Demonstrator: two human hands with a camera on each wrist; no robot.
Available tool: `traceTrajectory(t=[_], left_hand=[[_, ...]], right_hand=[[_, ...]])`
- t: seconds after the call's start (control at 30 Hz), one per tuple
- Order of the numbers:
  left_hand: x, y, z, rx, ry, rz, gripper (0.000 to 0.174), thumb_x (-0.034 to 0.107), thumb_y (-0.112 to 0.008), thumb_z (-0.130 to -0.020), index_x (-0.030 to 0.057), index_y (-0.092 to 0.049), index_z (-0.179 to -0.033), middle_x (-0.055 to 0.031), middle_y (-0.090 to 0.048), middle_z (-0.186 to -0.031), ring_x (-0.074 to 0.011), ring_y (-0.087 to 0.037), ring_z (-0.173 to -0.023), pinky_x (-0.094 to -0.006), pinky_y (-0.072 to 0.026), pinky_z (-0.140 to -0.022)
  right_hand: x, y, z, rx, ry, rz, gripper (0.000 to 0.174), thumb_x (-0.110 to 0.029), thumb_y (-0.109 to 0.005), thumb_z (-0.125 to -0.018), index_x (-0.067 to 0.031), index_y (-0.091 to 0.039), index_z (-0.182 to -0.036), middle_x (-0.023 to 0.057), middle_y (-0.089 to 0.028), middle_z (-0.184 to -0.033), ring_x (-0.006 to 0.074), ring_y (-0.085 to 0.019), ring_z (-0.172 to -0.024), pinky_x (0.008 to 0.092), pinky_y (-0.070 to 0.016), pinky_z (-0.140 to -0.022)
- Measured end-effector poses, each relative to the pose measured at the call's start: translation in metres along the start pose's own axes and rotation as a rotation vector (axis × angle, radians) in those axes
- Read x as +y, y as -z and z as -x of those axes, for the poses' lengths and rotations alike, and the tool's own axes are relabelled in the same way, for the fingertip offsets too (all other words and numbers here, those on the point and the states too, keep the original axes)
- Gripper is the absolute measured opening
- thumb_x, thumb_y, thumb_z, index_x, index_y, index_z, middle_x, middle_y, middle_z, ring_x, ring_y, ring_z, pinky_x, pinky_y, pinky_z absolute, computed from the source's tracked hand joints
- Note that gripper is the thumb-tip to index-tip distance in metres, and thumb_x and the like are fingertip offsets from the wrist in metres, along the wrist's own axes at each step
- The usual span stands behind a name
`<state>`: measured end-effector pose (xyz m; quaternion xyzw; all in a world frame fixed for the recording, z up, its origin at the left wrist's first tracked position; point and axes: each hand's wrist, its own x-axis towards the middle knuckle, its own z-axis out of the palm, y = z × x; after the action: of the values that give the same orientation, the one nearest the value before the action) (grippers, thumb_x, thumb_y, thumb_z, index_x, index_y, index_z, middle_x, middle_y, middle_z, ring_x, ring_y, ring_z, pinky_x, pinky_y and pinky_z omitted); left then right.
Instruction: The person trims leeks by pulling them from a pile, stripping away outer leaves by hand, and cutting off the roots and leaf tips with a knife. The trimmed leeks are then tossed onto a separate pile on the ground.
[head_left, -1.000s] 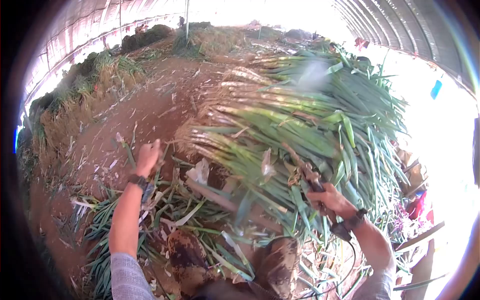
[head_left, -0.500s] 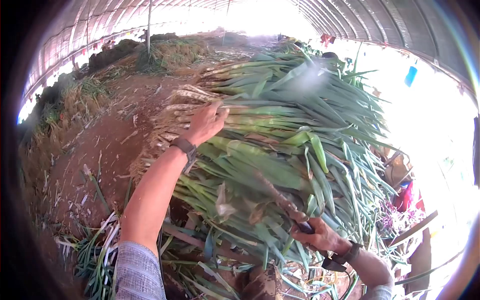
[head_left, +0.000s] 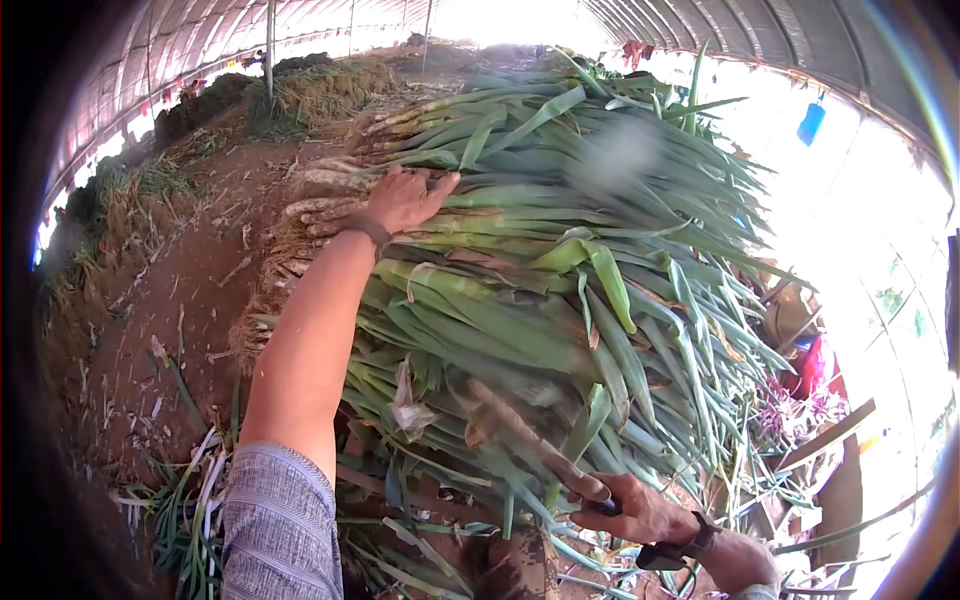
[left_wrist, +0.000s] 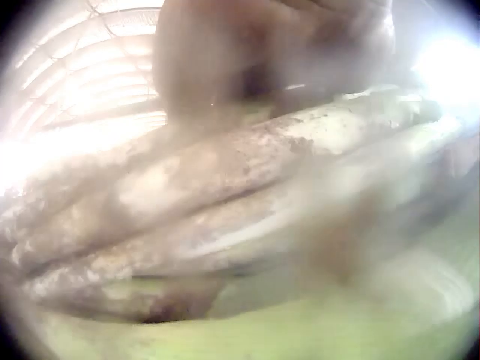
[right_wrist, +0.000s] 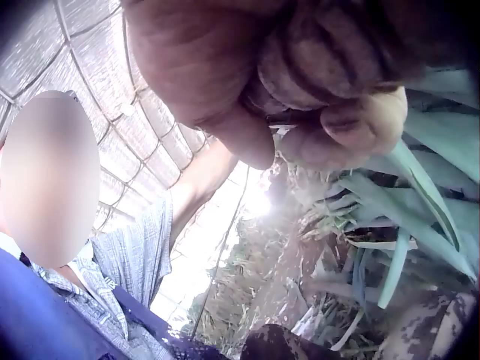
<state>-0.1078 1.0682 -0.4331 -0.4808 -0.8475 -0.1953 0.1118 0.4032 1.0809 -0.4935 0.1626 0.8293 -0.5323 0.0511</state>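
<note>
A wide heap of long green onions (head_left: 520, 215) fills the middle of the head view, roots to the left and leaves to the right. My left hand (head_left: 405, 198) rests on the stems near their white ends, thumb spread to the right. Close up in the left wrist view, soil-stained white stems (left_wrist: 217, 195) lie right under the blurred fingers. At the near edge of the heap, my right hand (head_left: 640, 510) grips the dark handle of a long brown rod-shaped tool (head_left: 530, 440). The rod slants up and left over the leaves. In the right wrist view, curled fingers hide the handle.
Loose onions and trimmed leaves (head_left: 190, 510) lie on the soil at the near left. More bundles (head_left: 320, 95) stand along the far left. A wooden board (head_left: 828, 435) and a red bag (head_left: 815, 365) are at the right. A metal post (head_left: 270, 50) rises at the back.
My left hand has moved from the bare soil at the left, forward and right onto the onion stems. The right hand, still holding the tool, has come lower and nearer in view.
</note>
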Motion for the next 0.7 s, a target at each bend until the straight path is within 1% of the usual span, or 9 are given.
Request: traceTrajectory(t=[0.07, 0.1, 0.17, 0.23, 0.37, 0.43, 0.5, 0.67, 0.7], left_hand=[[0.013, 0.017, 0.008, -0.076, 0.019, -0.031, 0.082, 0.067, -0.03, -0.095, -0.005, -0.068, -0.088, -0.0269, -0.067, -0.099, -0.0463, -0.053, -0.112, -0.05, -0.0333, -0.109], [0.01, 0.013, 0.008, -0.077, 0.02, -0.032, 0.082, 0.067, -0.03, -0.095, -0.005, -0.068, -0.088, -0.0269, -0.067, -0.099, -0.0463, -0.053, -0.112, -0.05, -0.0333, -0.109], [0.006, 0.008, 0.011, 0.054, -0.103, -0.057, 0.074, 0.057, -0.038, -0.099, -0.0042, -0.054, -0.061, -0.0239, -0.054, -0.077, -0.037, -0.046, -0.082, -0.0506, -0.0358, -0.085], [0.009, 0.017, 0.026, 0.051, -0.089, -0.038, 0.069, 0.054, -0.041, -0.099, -0.004, -0.055, -0.064, -0.0218, -0.053, -0.075, -0.0367, -0.046, -0.082, -0.0504, -0.0359, -0.083], [-0.001, 0.01, 0.074, 0.249, -0.257, -0.003, 0.058, 0.044, -0.045, -0.1, -0.0022, -0.055, -0.067, -0.0173, -0.048, -0.069, -0.0347, -0.046, -0.081, -0.049, -0.0354, -0.078], [-0.004, 0.013, 0.102, 0.154, -0.257, -0.021, 0.05, 0.039, -0.044, -0.101, -0.0003, -0.057, -0.073, -0.0146, -0.05, -0.076, -0.0318, -0.046, -0.083, -0.0462, -0.0351, -0.077], [-0.003, 0.009, 0.129, 0.407, -0.342, 0.106, 0.044, 0.036, -0.044, -0.1, 0.0012, -0.059, -0.079, -0.0117, -0.051, -0.084, -0.029, -0.045, -0.085, -0.045, -0.0339, -0.076], [0.004, 0.03, 0.122, 0.174, -0.251, 0.239, 0.049, 0.042, -0.041, -0.101, -0.0009, -0.064, -0.11, -0.0231, -0.045, -0.136, -0.0368, -0.04, -0.131, -0.0463, -0.0298, -0.111], [0.014, 0.039, 0.117, 0.171, -0.241, 0.248, 0.049, 0.042, -0.041, -0.101, -0.0009, -0.064, -0.11, -0.0231, -0.045, -0.136, -0.0368, -0.04, -0.131, -0.0463, -0.0298, -0.111]], right_hand=[[0.002, -0.002, 0.002, -0.008, 0.019, 0.002, 0.034, -0.018, -0.074, -0.087, 0.0019, -0.063, -0.113, 0.0035, -0.062, -0.082, 0.0091, -0.053, -0.074, 0.0278, -0.0434, -0.066], [-0.001, -0.004, 0.002, -0.015, 0.016, -0.005, 0.033, -0.018, -0.073, -0.087, 0.0014, -0.063, -0.112, 0.0024, -0.06, -0.079, 0.0085, -0.052, -0.072, 0.0277, -0.0421, -0.064], [-0.005, -0.007, 0.004, -0.021, 0.018, -0.02, 0.032, -0.018, -0.073, -0.087, 0.0008, -0.063, -0.111, 0.0013, -0.058, -0.077, 0.008, -0.051, -0.07, 0.0276, -0.0408, -0.062], [-0.012, -0.006, 0.007, -0.042, -0.005, 0.041, 0.032, -0.018, -0.073, -0.087, -0.0007, -0.062, -0.112, 0.0083, -0.06, -0.075, 0.0125, -0.052, -0.067, 0.0315, -0.0423, -0.061], [-0.012, -0.007, 0.013, -0.053, 0.054, 0.032, 0.031, -0.017, -0.073, -0.087, -0.0013, -0.062, -0.111, 0.0077, -0.058, -0.073, 0.0117, -0.051, -0.067, 0.0311, -0.0418, -0.06], [-0.01, -0.008, 0.012, -0.054, 0.107, 0.003, 0.03, -0.015, -0.074, -0.087, -0.002, -0.062, -0.111, 0.0054, -0.056, -0.072, 0.0107, -0.05, -0.067, 0.0304, -0.0416, -0.06], [-0.006, -0.013, 0.008, -0.058, 0.127, -0.034, 0.029, -0.014, -0.074, -0.086, -0.0026, -0.062, -0.111, 0.0026, -0.054, -0.071, 0.009, -0.049, -0.067, 0.029, -0.0404, -0.06], [-0.022, -0.008, -0.016, -0.047, 0.148, -0.015, 0.027, -0.011, -0.073, -0.087, -0.0017, -0.063, -0.11, 0.0004, -0.053, -0.072, 0.0067, -0.047, -0.068, 0.0265, -0.038, -0.059], [-0.022, -0.008, -0.02, -0.048, 0.19, -0.012, 0.026, -0.009, -0.072, -0.087, -0.0014, -0.063, -0.11, 0.0001, -0.053, -0.072, 0.0065, -0.046, -0.067, 0.0263, -0.0377, -0.059]])
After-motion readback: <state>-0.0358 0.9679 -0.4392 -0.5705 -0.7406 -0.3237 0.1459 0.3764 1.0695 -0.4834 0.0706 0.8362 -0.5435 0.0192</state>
